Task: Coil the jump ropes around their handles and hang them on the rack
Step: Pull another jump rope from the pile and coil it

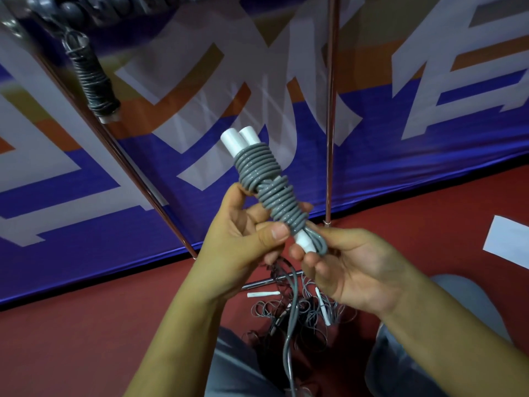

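Left hand [243,224] fingers clamp the grey-coiled jump rope [264,179] mid-bundle; right hand [343,262] fingers pinch its loop end. Loose ropes [300,308] on floor, near.

Both forearms are being raised together before the body. The left hand [243,233] is being held palm-inward, its fingers and thumb curled in a grip. The right hand [352,265] is being kept just beside it, fingertips pinching.
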{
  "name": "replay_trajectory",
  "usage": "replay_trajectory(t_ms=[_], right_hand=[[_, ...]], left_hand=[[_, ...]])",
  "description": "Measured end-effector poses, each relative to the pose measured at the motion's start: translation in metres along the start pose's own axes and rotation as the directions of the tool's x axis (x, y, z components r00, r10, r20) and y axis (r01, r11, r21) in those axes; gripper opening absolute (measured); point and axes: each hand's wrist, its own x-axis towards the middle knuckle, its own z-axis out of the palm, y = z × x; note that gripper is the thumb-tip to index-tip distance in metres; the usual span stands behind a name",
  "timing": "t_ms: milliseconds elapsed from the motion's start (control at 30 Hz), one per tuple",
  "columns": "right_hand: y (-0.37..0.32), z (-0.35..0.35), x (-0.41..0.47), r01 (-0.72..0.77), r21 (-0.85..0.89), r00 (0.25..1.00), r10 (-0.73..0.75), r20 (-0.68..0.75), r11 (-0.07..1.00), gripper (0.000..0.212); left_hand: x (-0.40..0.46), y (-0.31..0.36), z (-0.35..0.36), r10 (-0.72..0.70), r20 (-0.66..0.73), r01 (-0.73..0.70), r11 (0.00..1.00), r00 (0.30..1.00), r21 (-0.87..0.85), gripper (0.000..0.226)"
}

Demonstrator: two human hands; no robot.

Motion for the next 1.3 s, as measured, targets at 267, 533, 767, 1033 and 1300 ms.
replay_trajectory(t_ms=[267,533,767,1033,1300], right_hand=[[0.009,-0.011,0.006,0.279,-0.618,0.899,-0.425,-0.1,0.735,0.048],[0.023,-0.018,0.014,0.328,-0.933,0.712,-0.688,0.14,0.149,0.037],[0.016,-0.013,0.005,0.405,-0.753,0.787,-0.617,-0.002,0.519,0.026],[0.002,-0.003,-0.011,0.405,-0.544,0.848,-0.524,-0.078,0.735,0.029],[-0.003,-0.002,-0.007,0.381,-0.204,0.88,-0.421,-0.22,0.902,0.02]], left_hand=[[0.0,-0.005,0.003,-0.097,-0.36,0.121,0.992,0.928,0.046,0.04],[0.003,-0.011,0.013,-0.162,-0.377,0.153,0.987,0.912,-0.053,0.035],[-0.001,0.003,-0.01,-0.293,-0.127,0.295,0.955,0.948,0.002,0.03],[0.0,0.019,-0.014,-0.286,-0.191,0.333,0.893,0.939,0.302,0.033],[-0.007,0.006,0.001,0.327,-0.014,-0.091,0.304,0.945,0.948,0.005]])
